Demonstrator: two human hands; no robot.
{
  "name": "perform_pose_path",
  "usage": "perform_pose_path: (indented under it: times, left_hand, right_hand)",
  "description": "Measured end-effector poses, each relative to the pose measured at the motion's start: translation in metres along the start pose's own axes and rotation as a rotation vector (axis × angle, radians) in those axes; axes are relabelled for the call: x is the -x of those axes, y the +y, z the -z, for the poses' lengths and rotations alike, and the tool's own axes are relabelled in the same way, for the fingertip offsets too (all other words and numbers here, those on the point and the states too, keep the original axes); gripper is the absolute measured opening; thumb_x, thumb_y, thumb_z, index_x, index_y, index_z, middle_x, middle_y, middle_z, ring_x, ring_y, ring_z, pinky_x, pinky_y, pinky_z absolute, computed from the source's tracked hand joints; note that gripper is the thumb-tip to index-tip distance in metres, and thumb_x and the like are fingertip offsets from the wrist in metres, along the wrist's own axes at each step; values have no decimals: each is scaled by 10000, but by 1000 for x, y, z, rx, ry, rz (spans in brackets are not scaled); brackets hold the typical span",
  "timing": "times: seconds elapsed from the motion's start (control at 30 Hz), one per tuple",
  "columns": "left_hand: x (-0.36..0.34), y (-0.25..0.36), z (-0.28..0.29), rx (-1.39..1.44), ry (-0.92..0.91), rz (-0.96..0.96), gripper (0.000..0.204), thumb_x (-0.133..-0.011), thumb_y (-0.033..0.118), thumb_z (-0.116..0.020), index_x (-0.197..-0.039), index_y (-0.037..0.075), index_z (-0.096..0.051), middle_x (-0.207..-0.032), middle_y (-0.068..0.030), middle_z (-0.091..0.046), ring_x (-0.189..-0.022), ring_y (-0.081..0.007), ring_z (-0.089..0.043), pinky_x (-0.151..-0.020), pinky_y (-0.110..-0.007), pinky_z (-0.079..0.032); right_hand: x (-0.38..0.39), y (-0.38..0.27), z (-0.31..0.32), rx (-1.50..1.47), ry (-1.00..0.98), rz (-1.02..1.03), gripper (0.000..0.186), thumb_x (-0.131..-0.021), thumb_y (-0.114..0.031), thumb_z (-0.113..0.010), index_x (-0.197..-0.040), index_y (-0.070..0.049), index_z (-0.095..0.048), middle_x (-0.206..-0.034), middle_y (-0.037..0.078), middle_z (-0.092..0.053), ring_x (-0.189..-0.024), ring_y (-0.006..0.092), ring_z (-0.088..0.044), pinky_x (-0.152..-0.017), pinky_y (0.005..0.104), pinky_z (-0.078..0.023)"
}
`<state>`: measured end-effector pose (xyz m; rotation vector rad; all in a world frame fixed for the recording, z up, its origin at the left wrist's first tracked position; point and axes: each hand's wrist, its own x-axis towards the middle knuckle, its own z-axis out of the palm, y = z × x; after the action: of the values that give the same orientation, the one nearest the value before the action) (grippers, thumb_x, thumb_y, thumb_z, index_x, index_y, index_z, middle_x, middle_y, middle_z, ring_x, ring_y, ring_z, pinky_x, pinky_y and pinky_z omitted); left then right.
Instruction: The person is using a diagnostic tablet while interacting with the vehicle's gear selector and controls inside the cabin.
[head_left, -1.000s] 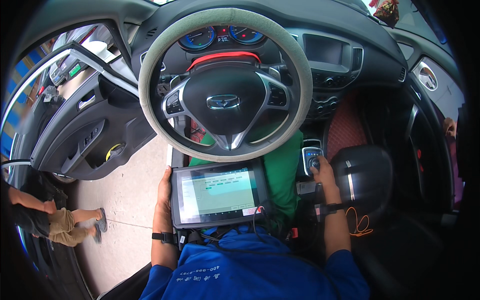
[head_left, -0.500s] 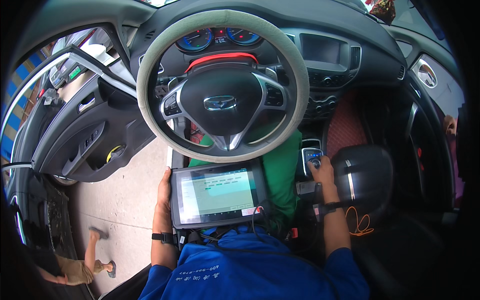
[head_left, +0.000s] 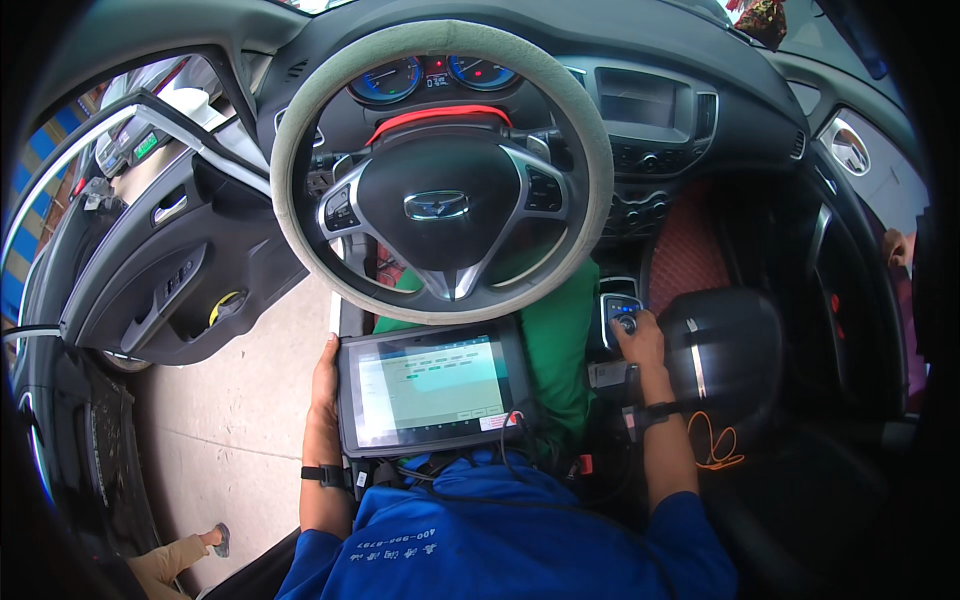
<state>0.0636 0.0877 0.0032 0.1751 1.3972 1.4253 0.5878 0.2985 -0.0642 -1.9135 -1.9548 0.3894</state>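
Observation:
A black-framed diagnostic tablet [head_left: 430,385] with its screen lit rests on my lap below the steering wheel. My left hand [head_left: 325,378] is closed on the tablet's left edge, thumb along the side. To the right, my right hand [head_left: 642,342] grips the gear lever [head_left: 627,322] on the centre console; the fingers wrap round the knob and partly hide it. A dark cable [head_left: 515,425] runs from the tablet's lower right corner across my blue shirt. Black straps circle both my wrists.
The steering wheel [head_left: 440,205] with its grey cover stands over the tablet, before a lit instrument cluster [head_left: 435,75]. At left the driver's door [head_left: 185,260] hangs wide, and a person's leg [head_left: 180,560] shows outside. An orange cord [head_left: 715,445] lies right of my right forearm.
The person outside has moved toward the lower edge, mostly out of view. My view has shifted very slightly; both hands keep their hold on the tablet and gear lever.

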Motion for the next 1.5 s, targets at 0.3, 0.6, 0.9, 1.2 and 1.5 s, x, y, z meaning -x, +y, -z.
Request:
perform_pose_path:
  times: [0.3,0.6,0.9,1.2,1.5]
  left_hand:
    - [-3,-3,-2,-7,-29,-16,628,-1035,514,-481,-1296,-49,-572,-1165,-202,-676,-1003,-271,-682,-915,-363,-542]
    - [-2,1,0,-10,-11,-7,627,-1024,500,-536,-1308,-58,-566,-1181,-192,-672,-1022,-260,-672,-923,-342,-534]
    - [3,1,-1,32,-119,-18,646,-1045,519,-470,-1333,-54,-549,-1216,-202,-662,-1052,-281,-673,-954,-368,-535]
    - [0,-1,1,-1,-81,-14,650,-1039,529,-479,-1326,-49,-558,-1215,-204,-662,-1066,-276,-661,-959,-364,-523]
    - [-2,0,-2,-40,4,-27,636,-1027,516,-519,-1295,-58,-572,-1168,-193,-677,-1006,-260,-673,-929,-355,-533]
  right_hand:
    - [-1,-4,6,53,-89,-88,770,-853,-501,-708,-1334,75,-533,-1376,264,-547,-1209,442,-593,-1028,480,-490]
    - [-1,11,-1,-37,-87,35,615,-862,-311,-717,-1328,45,-530,-1418,257,-487,-1248,452,-551,-1064,489,-463]
    - [-3,9,-7,-73,-47,18,586,-852,-357,-750,-1252,25,-556,-1295,264,-564,-1171,454,-587,-1000,494,-485]
    - [-3,5,-3,-94,-49,-40,687,-857,-441,-742,-1291,50,-535,-1290,273,-567,-1172,451,-594,-1008,485,-484]
    - [-1,5,0,-55,-64,-24,629,-851,-358,-766,-1251,70,-536,-1287,275,-552,-1181,458,-575,-998,487,-488]
